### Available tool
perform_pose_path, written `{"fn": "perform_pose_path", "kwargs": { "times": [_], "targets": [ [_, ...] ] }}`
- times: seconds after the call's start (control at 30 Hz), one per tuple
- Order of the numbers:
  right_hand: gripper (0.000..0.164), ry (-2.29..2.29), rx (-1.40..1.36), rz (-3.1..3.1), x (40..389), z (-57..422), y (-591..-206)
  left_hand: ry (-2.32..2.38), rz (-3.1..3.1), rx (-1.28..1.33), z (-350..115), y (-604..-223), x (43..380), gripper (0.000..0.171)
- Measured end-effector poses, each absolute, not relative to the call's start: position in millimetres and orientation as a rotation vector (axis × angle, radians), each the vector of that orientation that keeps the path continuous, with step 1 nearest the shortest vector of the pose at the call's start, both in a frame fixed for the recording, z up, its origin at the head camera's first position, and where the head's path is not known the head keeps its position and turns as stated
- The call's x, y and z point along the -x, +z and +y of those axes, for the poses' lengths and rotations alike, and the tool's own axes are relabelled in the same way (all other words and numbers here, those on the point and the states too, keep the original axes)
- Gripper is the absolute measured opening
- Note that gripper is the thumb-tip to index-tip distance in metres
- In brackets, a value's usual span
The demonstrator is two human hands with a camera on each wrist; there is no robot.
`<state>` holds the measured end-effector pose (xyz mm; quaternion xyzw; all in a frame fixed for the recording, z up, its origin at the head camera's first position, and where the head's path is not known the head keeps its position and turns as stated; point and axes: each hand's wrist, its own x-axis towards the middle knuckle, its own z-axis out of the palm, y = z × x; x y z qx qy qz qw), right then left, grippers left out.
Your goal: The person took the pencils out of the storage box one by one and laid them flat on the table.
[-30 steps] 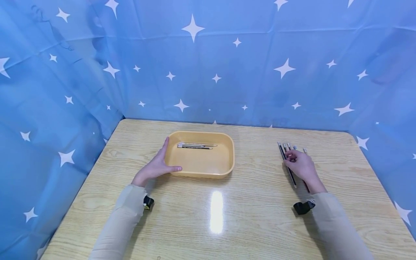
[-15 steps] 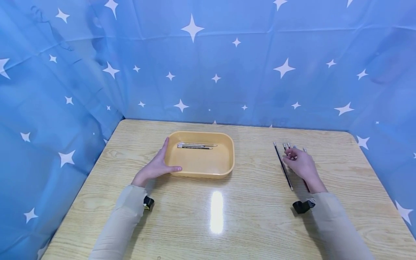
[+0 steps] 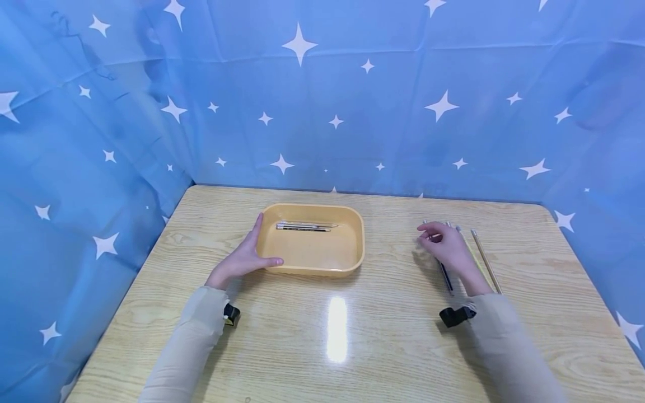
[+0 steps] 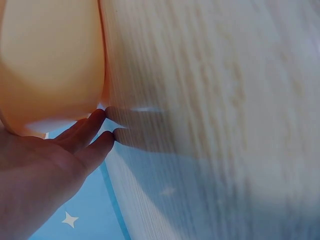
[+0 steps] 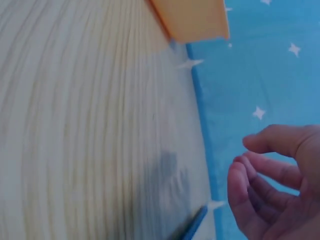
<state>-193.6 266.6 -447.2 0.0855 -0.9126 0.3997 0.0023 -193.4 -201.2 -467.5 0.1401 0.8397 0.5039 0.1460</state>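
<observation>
My left hand [image 3: 243,260] rests against the left end of a yellow plastic tray [image 3: 312,271], fingers extended along its outside and thumb across the near rim. Inside the tray lie several pencils [image 3: 304,228] side by side. My right hand [image 3: 447,251] hovers over more pencils at the right, its fingers loosely bent. In the right wrist view a gap shows between thumb and fingertips, and I see nothing held there. Partly under this hand is a black pencil [image 3: 445,279]. A gold pencil [image 3: 486,261] and a yellowish pencil [image 3: 476,254] lie right of it; the hand hides parts of others.
The wooden table [image 3: 393,336] carries the tray left of centre and the loose pencils at the right. A blue curtain with white stars [image 3: 322,112] hangs behind the table and at its sides. Each wrist wears a small black camera [image 3: 456,317].
The black pencil shifted left, away from the other pencils. Then my right hand moved left above it, uncovering the gold and yellowish pencils. My left hand and the tray stayed still.
</observation>
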Motion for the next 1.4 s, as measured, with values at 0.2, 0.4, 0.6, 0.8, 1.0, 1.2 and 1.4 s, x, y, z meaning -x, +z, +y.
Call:
{"fn": "perform_pose_path", "kwargs": {
  "times": [0.2,0.4,0.6,0.8,1.0,1.2,1.4],
  "targets": [
    [0.028,1.333,-0.356,-2.808,202,245,-445,1.453,2.422,-0.406,-201,-467,193,0.125],
    [0.027,1.412,-0.364,-2.780,207,221,-441,1.461,2.423,-0.418,-200,-466,193,0.124],
    [0.027,1.485,-0.389,-2.755,210,199,-436,1.467,2.422,-0.416,-198,-462,192,0.122],
    [0.026,1.515,-0.464,-2.732,213,180,-431,1.485,2.382,-0.405,-192,-437,183,0.118],
    [0.025,1.554,-0.525,-2.695,216,163,-428,1.471,2.386,-0.408,-189,-427,177,0.115],
    [0.023,1.559,-0.565,-2.695,215,145,-420,1.475,2.382,-0.409,-191,-434,182,0.117],
    [0.021,1.570,-0.614,-2.691,219,128,-419,1.469,2.412,-0.412,-198,-462,193,0.122]
  ]
}}
